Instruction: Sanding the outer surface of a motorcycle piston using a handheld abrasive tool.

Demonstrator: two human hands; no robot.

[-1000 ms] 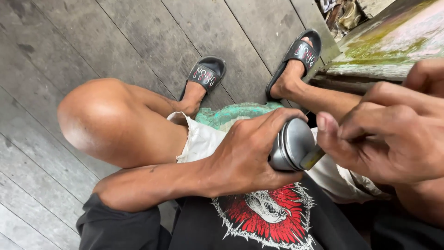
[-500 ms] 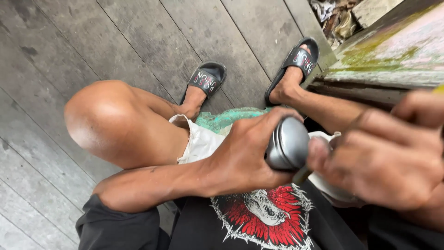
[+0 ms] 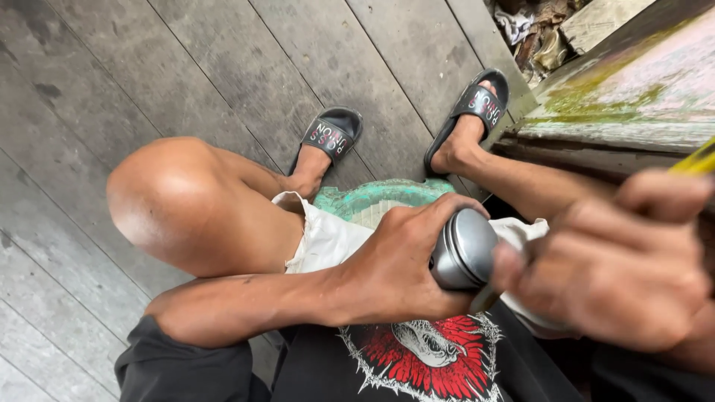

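Note:
My left hand [image 3: 398, 268] is wrapped around a grey metal cylinder with grooves near its rounded top [image 3: 465, 249], held over my lap. My right hand [image 3: 611, 272] is close to the camera and blurred, its fingers closed on a thin tool with a yellow handle [image 3: 696, 160] whose dark tip meets the underside of the cylinder. I sit with knees bent, in white shorts [image 3: 328, 238] and a black shirt with a red print [image 3: 432, 361].
My feet in black slides [image 3: 331, 138] rest on grey wooden floorboards [image 3: 186, 67]. A green worn seat edge [image 3: 372, 197] shows between my legs. A weathered painted wooden board [image 3: 633, 97] lies at the right, debris behind it.
My right hand has moved nearer the camera and lower against the cylinder, the yellow handle now pointing up right. My left hand keeps its hold; the view has shifted slightly.

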